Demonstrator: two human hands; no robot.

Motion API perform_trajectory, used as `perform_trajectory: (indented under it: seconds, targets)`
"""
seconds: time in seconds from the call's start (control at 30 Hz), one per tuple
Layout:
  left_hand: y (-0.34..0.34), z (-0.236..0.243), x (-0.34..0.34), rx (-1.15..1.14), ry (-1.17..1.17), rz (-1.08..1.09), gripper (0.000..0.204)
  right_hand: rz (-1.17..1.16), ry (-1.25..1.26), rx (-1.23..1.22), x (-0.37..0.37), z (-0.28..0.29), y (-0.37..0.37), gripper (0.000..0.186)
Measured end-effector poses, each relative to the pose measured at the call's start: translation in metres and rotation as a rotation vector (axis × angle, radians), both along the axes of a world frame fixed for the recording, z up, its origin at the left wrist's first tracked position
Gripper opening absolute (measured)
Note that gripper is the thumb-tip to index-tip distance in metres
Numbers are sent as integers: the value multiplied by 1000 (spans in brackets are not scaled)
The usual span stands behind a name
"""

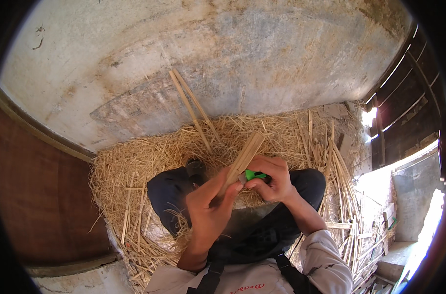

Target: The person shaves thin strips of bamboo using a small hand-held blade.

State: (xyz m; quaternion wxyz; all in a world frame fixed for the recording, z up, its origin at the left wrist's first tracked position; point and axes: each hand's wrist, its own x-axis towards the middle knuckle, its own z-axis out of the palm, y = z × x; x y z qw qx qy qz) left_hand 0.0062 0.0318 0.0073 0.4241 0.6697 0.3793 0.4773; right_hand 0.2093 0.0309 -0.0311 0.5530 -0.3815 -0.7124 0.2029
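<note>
In front of my lap, my left hand is closed around the lower part of a flat bundle of bamboo strips, which tilts up and to the right. My right hand grips a small bright green tool with a flat grey end, possibly a cutter. That grey end lies against or very close to the bamboo, by my left thumb. The fingers of my right hand cover much of the tool, so its exact kind is unclear.
Loose straw covers the ground around my bent legs. Two thin strips lean on the stained wall ahead. More long strips are heaped at the right. A brown wooden panel stands at the left.
</note>
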Motion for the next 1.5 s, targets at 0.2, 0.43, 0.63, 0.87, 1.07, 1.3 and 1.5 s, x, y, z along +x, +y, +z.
perform_trajectory:
  seconds: [0.2,0.43,0.63,0.87,1.07,1.3,1.5]
  targets:
    - [-2,-2,0,-164,-61,-33,41,-58,-9,-38,-2,8,-3,32]
    - [7,-17,-7,-286,-122,-50,39,-367,-231,59,-19,10,-9,34]
    - [12,-9,-16,-447,-176,-136,39,-220,-61,49,-22,0,-1,31]
    - [7,-15,-10,-264,-59,-46,43,-80,-55,-66,-7,-17,-5,38]
    - [7,-10,-12,-190,-7,-56,47,-70,-78,1,-7,-15,-3,40]
    - [1,4,-14,-221,72,-108,48,-97,-146,3,-10,-12,-5,33]
    - [-1,8,-11,-128,83,-57,45,-135,-215,5,-12,-4,-7,31]
